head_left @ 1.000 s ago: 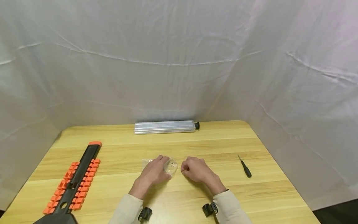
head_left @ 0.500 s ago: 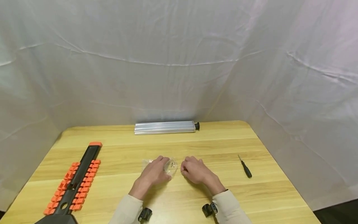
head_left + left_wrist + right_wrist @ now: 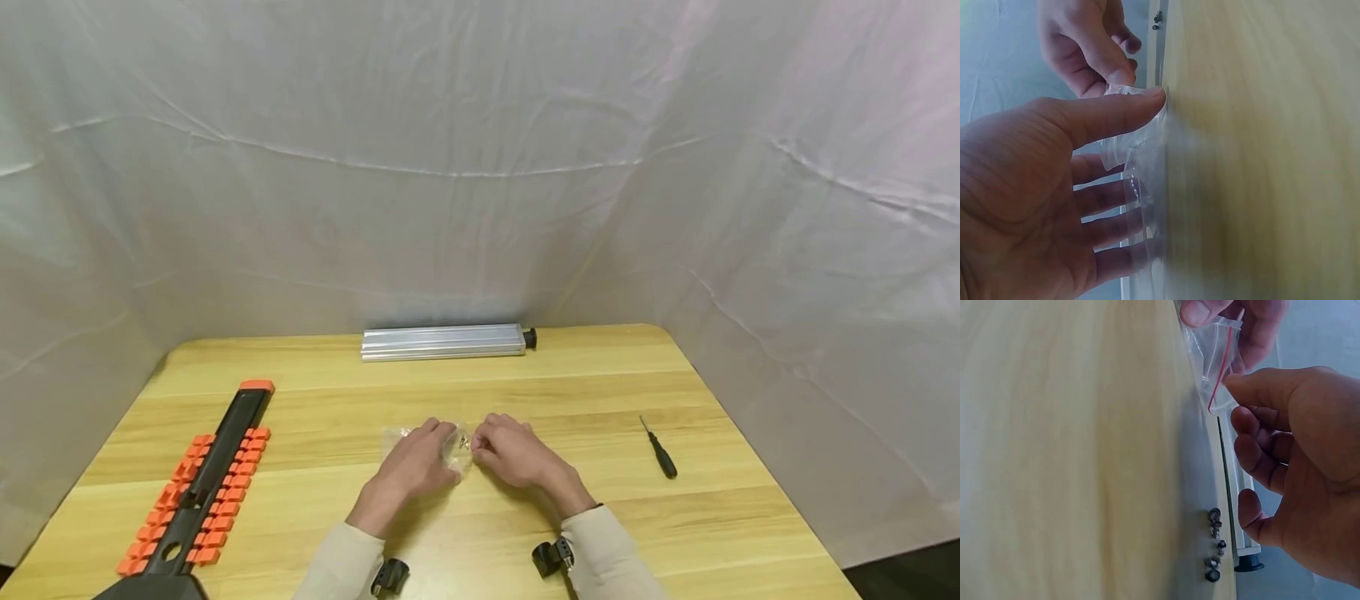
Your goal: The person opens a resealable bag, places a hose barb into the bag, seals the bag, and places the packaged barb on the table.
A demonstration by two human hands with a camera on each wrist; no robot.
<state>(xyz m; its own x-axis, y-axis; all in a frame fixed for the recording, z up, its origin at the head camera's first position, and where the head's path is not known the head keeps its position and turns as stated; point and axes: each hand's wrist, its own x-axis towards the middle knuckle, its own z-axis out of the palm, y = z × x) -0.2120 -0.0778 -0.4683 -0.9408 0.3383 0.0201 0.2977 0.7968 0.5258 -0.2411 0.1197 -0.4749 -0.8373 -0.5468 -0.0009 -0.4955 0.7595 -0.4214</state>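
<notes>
A clear zip bag [image 3: 456,460] with a red line along its mouth [image 3: 1224,362] is between the hands. My left hand [image 3: 412,462] grips it, thumb on the near side [image 3: 1116,115] and fingers behind. My right hand [image 3: 522,457] pinches the edge of its mouth between thumb and forefinger, the other fingers curled [image 3: 1300,431]. Small metal pieces [image 3: 464,442] show in or through the bag in the head view. Several dark screws [image 3: 1213,547] lie on the table beside the right hand in the right wrist view.
A silver aluminium bar [image 3: 442,342] with a black end knob lies along the table's back edge. On the left is a long black part with orange blocks [image 3: 225,492]. A black screwdriver [image 3: 662,458] lies at the right. Grey cloth [image 3: 480,167] hangs around the table.
My right hand has moved left to the bag, and its thumb and forefinger now hold the edge. The left hand has stayed almost still on the bag.
</notes>
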